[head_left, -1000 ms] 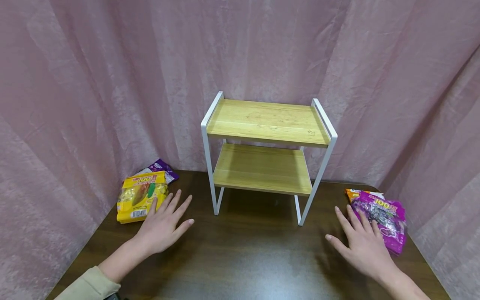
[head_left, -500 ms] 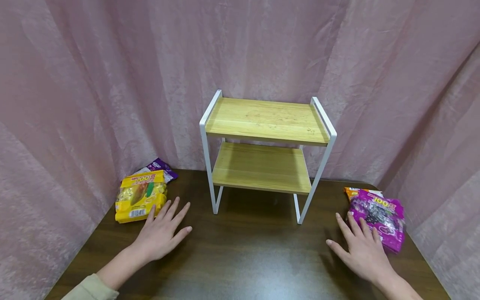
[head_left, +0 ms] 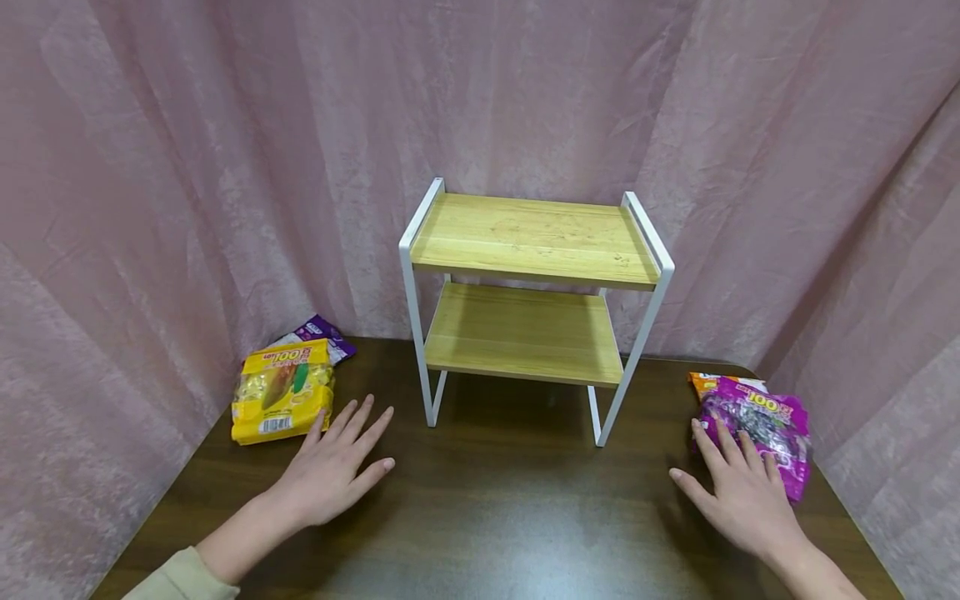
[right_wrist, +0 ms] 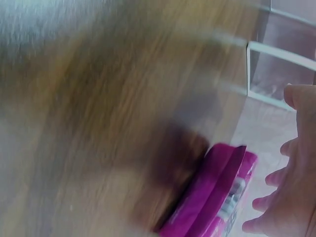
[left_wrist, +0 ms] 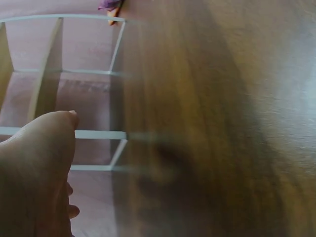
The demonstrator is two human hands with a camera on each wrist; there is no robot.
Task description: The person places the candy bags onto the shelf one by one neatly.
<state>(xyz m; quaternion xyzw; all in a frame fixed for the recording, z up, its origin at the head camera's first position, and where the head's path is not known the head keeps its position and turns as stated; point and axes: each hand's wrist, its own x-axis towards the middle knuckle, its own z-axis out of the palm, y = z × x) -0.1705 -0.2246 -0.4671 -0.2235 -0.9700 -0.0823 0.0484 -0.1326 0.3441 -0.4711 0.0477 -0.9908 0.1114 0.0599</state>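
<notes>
My left hand [head_left: 327,473] hovers over the table, fingers spread, just in front of a yellow candy bag [head_left: 279,393]. Behind that bag a purple bag [head_left: 318,332] is partly covered. On the other side my right hand [head_left: 746,492] is held with spread fingers, its fingertips overlapping the near edge of a magenta candy bag [head_left: 772,429] in the head view. In the right wrist view a gap shows between those fingers and the magenta bag [right_wrist: 210,197]. An orange bag [head_left: 708,383] peeks out behind it. Neither hand holds anything.
A two-tier rack with a wooden upper shelf [head_left: 536,237], a lower shelf [head_left: 525,329] and white metal legs [head_left: 420,342] stands at the back middle of the dark brown table [head_left: 487,517]. Pink curtains [head_left: 540,92] hang behind and at both sides.
Both hands have shifted slightly to the right, and a little lower in the head view, fingers still spread. The bags and rack keep their places.
</notes>
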